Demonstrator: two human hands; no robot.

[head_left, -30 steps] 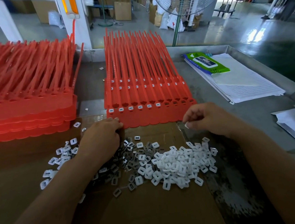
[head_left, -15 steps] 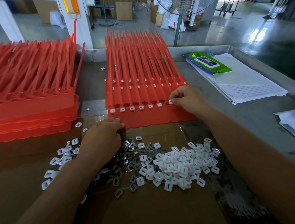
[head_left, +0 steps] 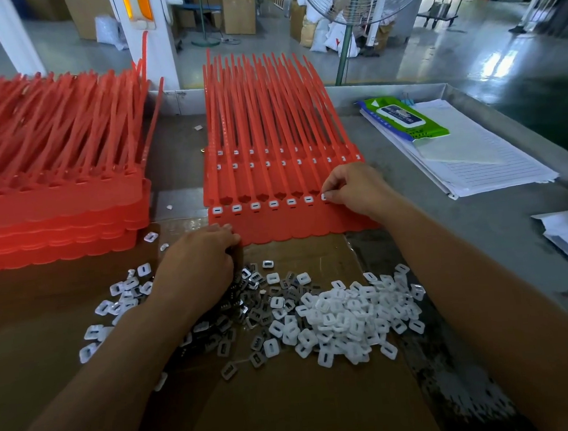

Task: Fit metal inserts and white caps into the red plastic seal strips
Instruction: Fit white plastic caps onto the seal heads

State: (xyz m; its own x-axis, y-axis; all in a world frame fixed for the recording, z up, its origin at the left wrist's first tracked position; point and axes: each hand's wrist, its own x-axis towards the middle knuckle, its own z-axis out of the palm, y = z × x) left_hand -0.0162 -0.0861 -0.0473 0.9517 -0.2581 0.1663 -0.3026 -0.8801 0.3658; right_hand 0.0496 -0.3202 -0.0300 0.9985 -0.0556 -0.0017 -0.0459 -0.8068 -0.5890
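Two batches of red strips on a grey metal desk (head_left: pixel 481 240) here, with a big brown cardboard sheet (head_left: pixel 291 412) covering the near part at 6 o'clock. At 10 o'clock sits the stacked pile of red seal strips (head_left: pixel 54 206), several layers deep, tails fanning away. Dead ahead at 12 o'clock is the working sheet of red seal strips (head_left: pixel 269 131), lying flat with its near edge on the cardboard and a row of fitted caps (head_left: pixel 255 205) showing along its front heads. Over at 2 o'clock there's a stack of lined papers (head_left: pixel 482 165) with a green wipes pack (head_left: pixel 404 119) on top. The loose white caps (head_left: pixel 351 315) are heaped on the cardboard at about 5 o'clock, and the dark metal inserts (head_left: pixel 249 306) are scattered just beside them toward 7 o'clock. The left hand (head_left: pixel 195 270) is palm down over the inserts, fingertips touching the sheet's near edge; can't tell if it's holding anything. The right hand (head_left: pixel 355 186) has its fingers curled, pinching one white cap (head_left: pixel 324 197) at the seventh head from the left in that front row.
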